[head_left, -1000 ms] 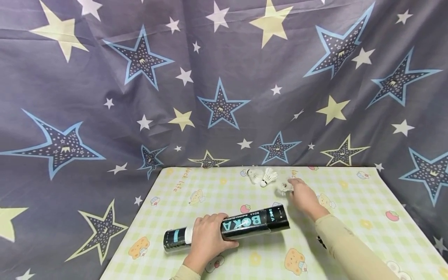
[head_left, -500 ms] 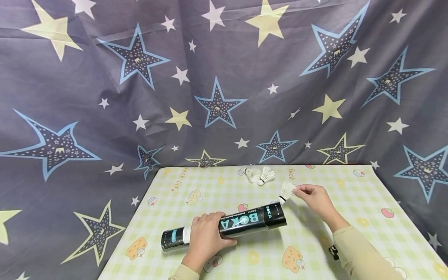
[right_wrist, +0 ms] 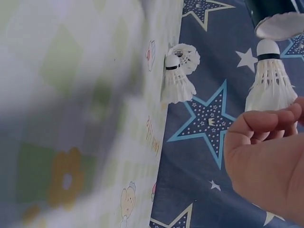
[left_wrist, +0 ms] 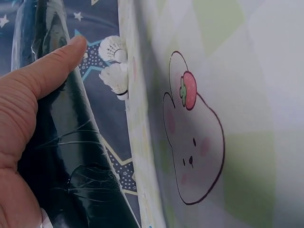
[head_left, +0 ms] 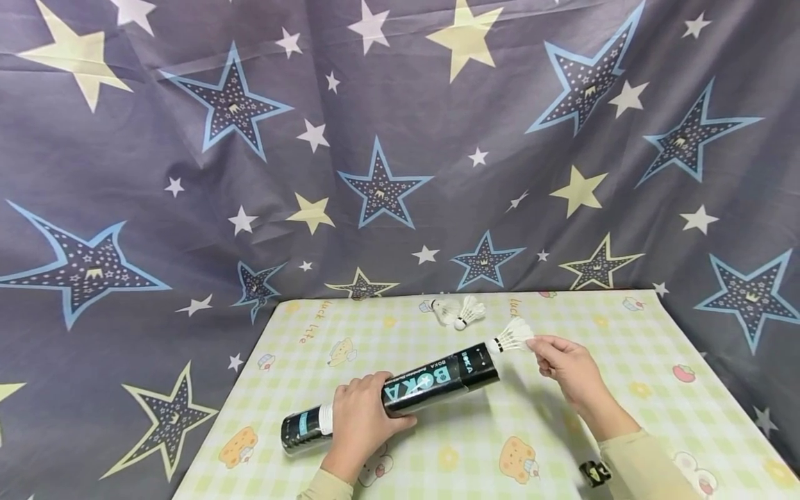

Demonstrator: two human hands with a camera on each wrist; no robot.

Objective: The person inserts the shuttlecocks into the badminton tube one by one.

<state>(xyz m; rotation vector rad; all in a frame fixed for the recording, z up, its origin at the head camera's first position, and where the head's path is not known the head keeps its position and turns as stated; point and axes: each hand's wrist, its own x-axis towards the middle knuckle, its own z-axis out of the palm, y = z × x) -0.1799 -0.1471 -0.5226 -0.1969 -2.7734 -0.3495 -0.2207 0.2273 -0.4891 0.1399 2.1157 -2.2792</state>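
Observation:
My left hand grips a black BOKA shuttlecock tube around its middle, the right end tilted up off the table. Between thumb and fingers, my right hand pinches a white feather shuttlecock by the feather rim. Its cork points left, right at the tube's right end. In the right wrist view the cork of that shuttlecock sits just by the tube's pale-rimmed mouth. The left wrist view shows the thumb lying along the dark tube; the other fingers are hidden.
Two more shuttlecocks, one on the left and one on the right, lie touching near the back edge of the table. A green-checked cloth covers the table. Behind it hangs a dark star-patterned curtain.
My right hand has lifted the shuttlecock off the table, turned its cork leftward and brought it to the tube's end. The tube's right end has risen slightly in my left hand.

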